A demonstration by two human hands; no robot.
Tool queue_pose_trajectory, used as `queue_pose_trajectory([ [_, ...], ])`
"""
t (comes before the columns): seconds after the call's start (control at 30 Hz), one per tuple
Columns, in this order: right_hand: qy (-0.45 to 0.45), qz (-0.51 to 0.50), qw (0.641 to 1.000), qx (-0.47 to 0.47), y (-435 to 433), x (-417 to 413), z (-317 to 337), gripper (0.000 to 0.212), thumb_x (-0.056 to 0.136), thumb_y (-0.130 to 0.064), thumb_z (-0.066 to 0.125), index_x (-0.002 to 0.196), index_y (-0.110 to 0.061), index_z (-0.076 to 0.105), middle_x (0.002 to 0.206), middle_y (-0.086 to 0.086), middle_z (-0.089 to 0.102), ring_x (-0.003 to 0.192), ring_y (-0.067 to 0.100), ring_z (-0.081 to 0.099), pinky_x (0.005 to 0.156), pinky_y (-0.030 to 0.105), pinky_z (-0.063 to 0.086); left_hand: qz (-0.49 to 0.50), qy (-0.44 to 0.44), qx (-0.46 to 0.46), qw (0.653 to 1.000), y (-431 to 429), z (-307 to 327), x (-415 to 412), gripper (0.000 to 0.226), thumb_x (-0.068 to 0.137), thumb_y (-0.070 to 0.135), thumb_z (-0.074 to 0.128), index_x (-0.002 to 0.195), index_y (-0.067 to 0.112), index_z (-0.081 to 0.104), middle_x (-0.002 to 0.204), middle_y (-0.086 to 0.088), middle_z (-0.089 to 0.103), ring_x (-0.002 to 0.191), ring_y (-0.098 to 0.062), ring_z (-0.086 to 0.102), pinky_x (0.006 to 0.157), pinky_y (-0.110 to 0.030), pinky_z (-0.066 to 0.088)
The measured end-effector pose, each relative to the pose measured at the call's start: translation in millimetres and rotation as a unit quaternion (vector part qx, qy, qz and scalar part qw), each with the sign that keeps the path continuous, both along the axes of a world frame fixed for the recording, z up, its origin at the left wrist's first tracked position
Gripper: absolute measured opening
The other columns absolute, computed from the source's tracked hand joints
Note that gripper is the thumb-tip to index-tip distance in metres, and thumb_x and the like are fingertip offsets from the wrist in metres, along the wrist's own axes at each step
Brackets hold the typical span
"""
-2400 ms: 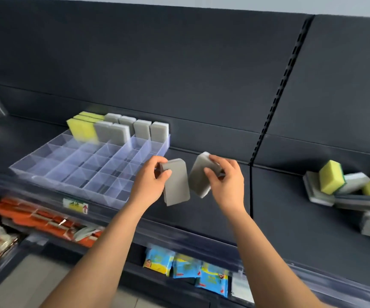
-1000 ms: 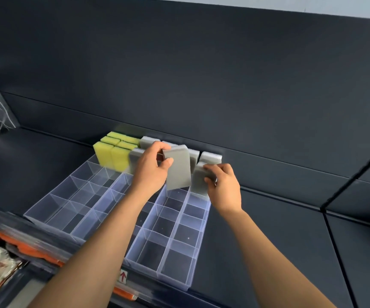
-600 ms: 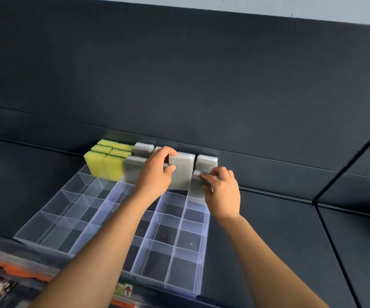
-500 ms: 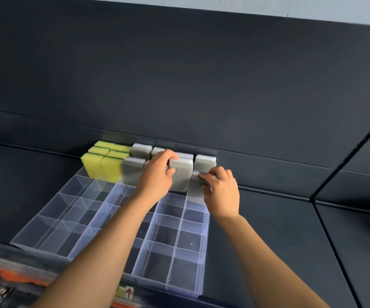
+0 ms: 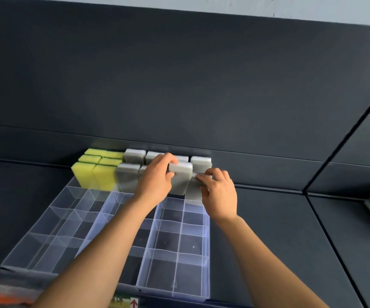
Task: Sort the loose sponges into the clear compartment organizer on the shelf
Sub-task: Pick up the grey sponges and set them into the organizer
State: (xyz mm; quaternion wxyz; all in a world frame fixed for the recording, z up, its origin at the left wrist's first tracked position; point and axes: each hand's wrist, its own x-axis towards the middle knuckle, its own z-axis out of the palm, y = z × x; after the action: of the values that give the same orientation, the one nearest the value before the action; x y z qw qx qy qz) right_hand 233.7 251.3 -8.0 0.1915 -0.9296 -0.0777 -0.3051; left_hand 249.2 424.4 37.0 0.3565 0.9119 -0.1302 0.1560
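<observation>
My left hand (image 5: pixel 155 182), fingers curled, grips a grey rectangular foam sponge (image 5: pixel 181 180) standing upright, long axis vertical, broad face towards me, in the second row from the back of the clear plastic compartment organizer (image 5: pixel 173 255); my right hand (image 5: pixel 220 196) pinches a second grey sponge (image 5: pixel 194 191), upright just beside it.

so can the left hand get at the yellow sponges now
Likely yes once it lets go: the left hand grips a grey sponge, and the yellow sponges stand uncovered to its left.
</observation>
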Motion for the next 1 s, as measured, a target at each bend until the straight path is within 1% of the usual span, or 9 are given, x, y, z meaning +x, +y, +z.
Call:
queue_pose_trajectory([
  [0.13, -0.014, -0.001, 1.0, -0.009, 3.8, 0.3, -1.5, 0.036, 0.063, 0.008, 0.07, 0.09, -0.015, 0.073, 0.094, 0.004, 0.064, 0.078, 0.031, 0.058, 0.059, 0.034, 0.051, 0.008, 0.009, 0.0, 1.0, 2.8, -5.6, 3.4, 0.026, 0.085, -0.004, 0.053, 0.102, 0.015, 0.05, 0.108, 0.003, 0.052, 0.078, -0.016, 0.047, 0.071, -0.031, 0.04],
  [0.27, -0.017, 0.001, 1.0, -0.012, 4.8, 1.0, -1.5, 0.034, 0.065, 0.007, 0.071, 0.091, -0.014, 0.074, 0.093, 0.003, 0.065, 0.076, 0.03, 0.057, 0.059, 0.033, 0.052, 0.003, 0.013, 0.069, 0.998, 4.8, -14.4, 5.2, 0.025, 0.085, -0.005, 0.053, 0.103, 0.012, 0.05, 0.111, -0.002, 0.052, 0.081, -0.018, 0.05, 0.068, -0.027, 0.037],
  [0.33, -0.019, 0.003, 1.0, -0.013, 4.2, 2.0, -1.4, 0.033, 0.066, 0.007, 0.071, 0.092, -0.014, 0.074, 0.093, 0.003, 0.065, 0.076, 0.03, 0.058, 0.059, 0.034, 0.052, 0.006, -0.044, 0.121, 0.992, 2.3, -16.4, 7.5, 0.031, 0.077, -0.01, 0.059, 0.099, 0.01, 0.054, 0.106, -0.005, 0.054, 0.089, -0.025, 0.053, 0.07, -0.03, 0.041],
  [0.4, -0.02, 0.006, 1.0, -0.013, 3.3, 2.5, -1.4, 0.034, 0.066, 0.006, 0.071, 0.093, -0.013, 0.073, 0.092, 0.003, 0.066, 0.075, 0.03, 0.057, 0.06, 0.034, 0.052, 0.002, -0.113, 0.167, 0.98, -0.2, -19.2, 11.7, 0.044, 0.059, -0.019, 0.065, 0.092, 0.009, 0.059, 0.097, -0.007, 0.057, 0.086, -0.028, 0.054, 0.073, -0.028, 0.039],
  [0.5, -0.022, 0.008, 1.0, -0.014, 3.4, 1.7, -0.5, 0.035, 0.066, 0.006, 0.071, 0.095, -0.014, 0.072, 0.092, 0.002, 0.066, 0.075, 0.029, 0.057, 0.06, 0.034, 0.052, -0.002, -0.158, 0.209, 0.965, -0.5, -21.1, 14.8, 0.048, 0.05, -0.022, 0.063, 0.085, 0.01, 0.062, 0.091, -0.005, 0.058, 0.083, -0.024, 0.045, 0.073, -0.03, 0.035],
  [0.6, -0.021, 0.006, 1.0, -0.013, 4.5, 1.0, -0.9, 0.035, 0.067, 0.007, 0.07, 0.095, -0.014, 0.072, 0.092, 0.001, 0.066, 0.076, 0.029, 0.057, 0.06, 0.032, 0.052, -0.01, -0.154, 0.226, 0.962, 0.7, -22.9, 14.6, 0.043, 0.05, -0.02, 0.065, 0.081, 0.011, 0.065, 0.086, -0.003, 0.059, 0.081, -0.021, 0.042, 0.07, -0.029, 0.038],
  [0.73, -0.027, 0.007, 0.999, -0.018, 4.7, 0.4, -2.9, 0.034, 0.067, 0.007, 0.07, 0.094, -0.014, 0.072, 0.093, 0.002, 0.066, 0.076, 0.029, 0.058, 0.059, 0.032, 0.052, -0.029, -0.122, 0.253, 0.959, 2.7, -29.1, 9.8, 0.044, 0.044, -0.02, 0.071, 0.077, 0.009, 0.067, 0.084, -0.003, 0.061, 0.073, -0.025, 0.056, 0.06, -0.032, 0.051],
  [0.9, -0.028, 0.001, 0.999, -0.029, 5.8, -1.3, -2.0, 0.034, 0.068, 0.006, 0.07, 0.096, -0.013, 0.072, 0.093, 0.003, 0.067, 0.077, 0.029, 0.058, 0.061, 0.034, 0.051, -0.036, -0.113, 0.285, 0.951, 2.9, -24.1, 11.2, 0.038, 0.044, -0.011, 0.079, 0.073, 0.011, 0.069, 0.079, -0.002, 0.063, 0.07, -0.024, 0.059, 0.06, -0.032, 0.05],
  [1.0, -0.02, -0.014, 0.999, -0.048, 8.3, -5.8, 0.3, 0.04, 0.065, 0.005, 0.071, 0.101, -0.013, 0.07, 0.096, 0.002, 0.068, 0.08, 0.029, 0.06, 0.065, 0.033, 0.051, -0.022, -0.116, 0.297, 0.948, 3.5, -20.8, 6.7, 0.029, 0.052, 0.003, 0.082, 0.076, 0.015, 0.07, 0.083, 0.001, 0.065, 0.075, -0.024, 0.06, 0.064, -0.035, 0.046],
])
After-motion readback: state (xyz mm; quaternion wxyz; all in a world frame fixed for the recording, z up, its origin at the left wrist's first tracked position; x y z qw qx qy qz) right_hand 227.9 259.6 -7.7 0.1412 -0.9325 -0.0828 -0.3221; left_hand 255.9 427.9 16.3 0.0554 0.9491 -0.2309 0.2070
